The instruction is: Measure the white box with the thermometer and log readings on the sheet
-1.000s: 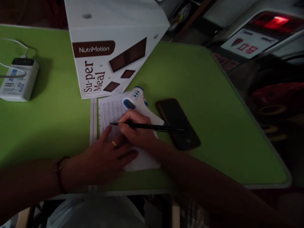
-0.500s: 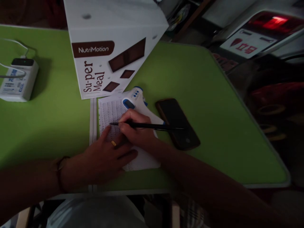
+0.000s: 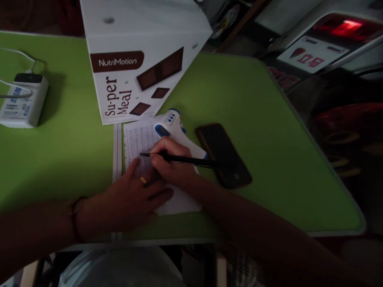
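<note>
A sheet of paper covered in rows of small handwriting lies on the green table. My right hand grips a black pen, its tip on or just over the writing. Spread across the lower part of the sheet is my left hand, fingers apart, with a gold ring on one finger. A white and blue forehead thermometer rests over the paper's upper right, partly behind my right hand. Under the pen's back end lies a dark smartphone.
A large white NutriMotion box stands on the green table beyond the paper. At the far left sits a white power adapter with cables. Past the table's right edge is a white machine with a red light.
The pen's tip has shifted slightly right and up, and its back end has tilted a little lower. My left hand stays in place on the paper.
</note>
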`<state>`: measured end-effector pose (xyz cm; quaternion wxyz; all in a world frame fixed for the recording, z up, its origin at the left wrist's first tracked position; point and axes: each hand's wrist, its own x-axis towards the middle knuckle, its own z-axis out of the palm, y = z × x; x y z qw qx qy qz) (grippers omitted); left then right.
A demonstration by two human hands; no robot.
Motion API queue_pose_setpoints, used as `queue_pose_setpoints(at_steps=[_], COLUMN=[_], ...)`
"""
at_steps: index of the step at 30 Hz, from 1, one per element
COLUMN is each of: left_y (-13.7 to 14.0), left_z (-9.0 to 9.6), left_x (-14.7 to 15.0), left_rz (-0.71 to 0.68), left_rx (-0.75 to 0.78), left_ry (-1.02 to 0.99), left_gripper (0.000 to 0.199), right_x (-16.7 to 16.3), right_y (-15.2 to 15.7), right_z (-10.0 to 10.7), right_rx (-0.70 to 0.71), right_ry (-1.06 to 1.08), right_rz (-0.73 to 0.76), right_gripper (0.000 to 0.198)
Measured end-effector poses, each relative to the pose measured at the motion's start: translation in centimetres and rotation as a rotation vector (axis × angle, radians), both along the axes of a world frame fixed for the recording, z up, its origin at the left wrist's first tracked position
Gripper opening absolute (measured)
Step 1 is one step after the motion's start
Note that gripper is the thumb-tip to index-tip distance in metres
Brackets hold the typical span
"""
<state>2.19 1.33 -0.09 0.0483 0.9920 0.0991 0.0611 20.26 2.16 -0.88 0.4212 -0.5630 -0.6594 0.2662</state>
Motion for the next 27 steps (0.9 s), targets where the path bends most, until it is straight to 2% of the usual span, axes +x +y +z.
queue_pose_setpoints(at_steps=[8, 16, 22, 27], left_y=[-0.11, -0.06, -0.06, -0.08], left_z=[-0.35, 0.11, -0.1, -0.16], left_x=[-0.15, -0.15, -0.1, -0.1], left_rz=[0.003, 0.005, 0.007, 0.01], left_rx=[0.007, -0.007, 0.005, 0.007], left_ry=[-0.018, 0.009, -0.014, -0.013], left_gripper=[0.058, 0.056, 0.057, 0.058], right_x=[-0.07, 0.08, 0.07, 0.05], right_y=[0.16, 0.19, 0.1, 0.17], right_z=[-0.05, -0.05, -0.03, 0.32], right_rx=[0.07, 0.038, 0.05, 0.022], right_ry=[0.052, 0.03, 0.054, 0.044], right_rz=[-0.025, -0.004, -0.035, -0.004], right_gripper=[0.011, 0.011, 0.011, 0.01])
